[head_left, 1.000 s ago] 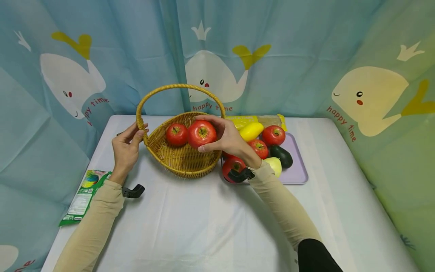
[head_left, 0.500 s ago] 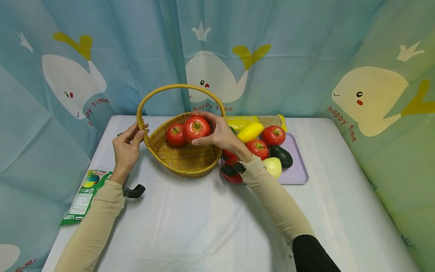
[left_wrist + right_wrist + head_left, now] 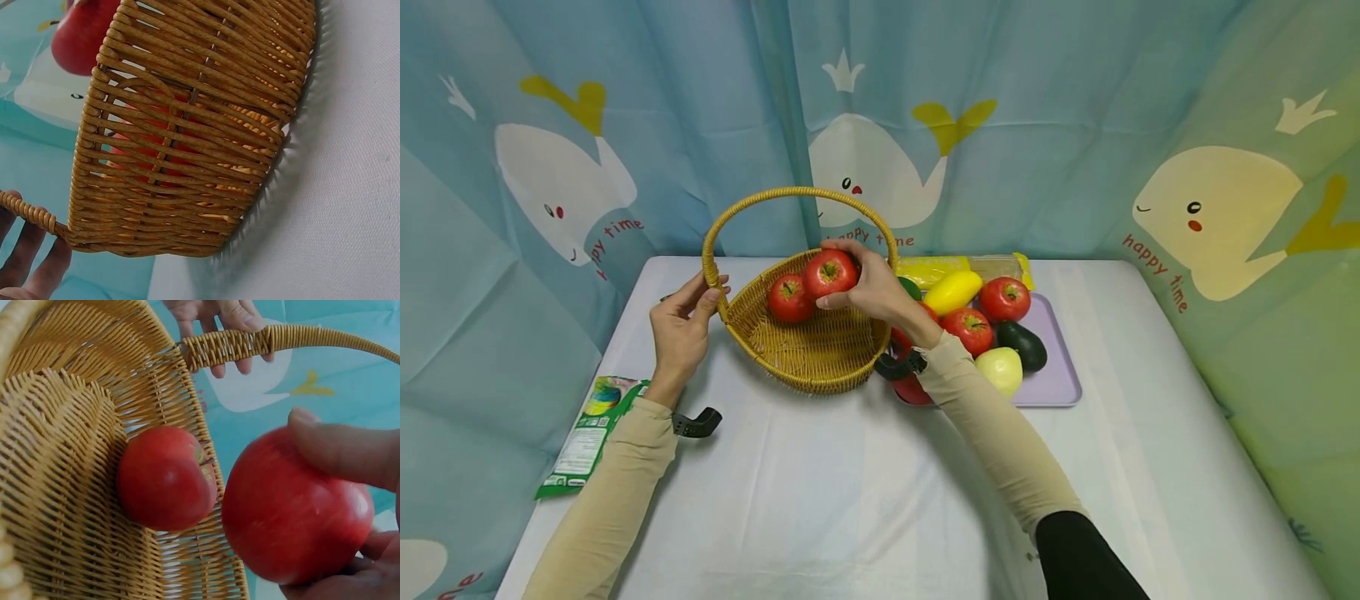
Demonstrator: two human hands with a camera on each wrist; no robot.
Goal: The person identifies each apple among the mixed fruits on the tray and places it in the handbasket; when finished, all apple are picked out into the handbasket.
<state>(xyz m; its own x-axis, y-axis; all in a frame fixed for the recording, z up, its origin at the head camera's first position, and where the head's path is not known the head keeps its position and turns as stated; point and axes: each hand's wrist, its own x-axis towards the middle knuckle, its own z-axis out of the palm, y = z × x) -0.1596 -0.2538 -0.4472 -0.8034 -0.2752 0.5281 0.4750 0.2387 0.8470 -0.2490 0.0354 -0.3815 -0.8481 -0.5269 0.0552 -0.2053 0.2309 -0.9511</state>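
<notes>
A woven wicker basket (image 3: 808, 354) with a tall hoop handle (image 3: 790, 193) stands on the white table. My left hand (image 3: 681, 325) grips the base of the handle (image 3: 231, 345) at the basket's left side. My right hand (image 3: 868, 287) holds a red tomato (image 3: 829, 272) just over the basket's far side, fingers curled round it. A second red tomato (image 3: 788, 297) lies inside the basket, close beside the held one (image 3: 294, 509). The left wrist view shows the basket's outer wall (image 3: 187, 137) with red showing through the weave.
A lilac tray (image 3: 1056, 367) to the right of the basket carries more tomatoes (image 3: 1003, 298), a yellow vegetable (image 3: 953, 291), a dark avocado (image 3: 1021, 345) and a pale fruit (image 3: 1000, 369). A green snack packet (image 3: 583, 433) lies at the table's left edge. A whale-print curtain hangs behind.
My right hand has carried the tomato left and farther back over the basket, closer to the tomato lying inside. The left hand has stayed on the handle.
</notes>
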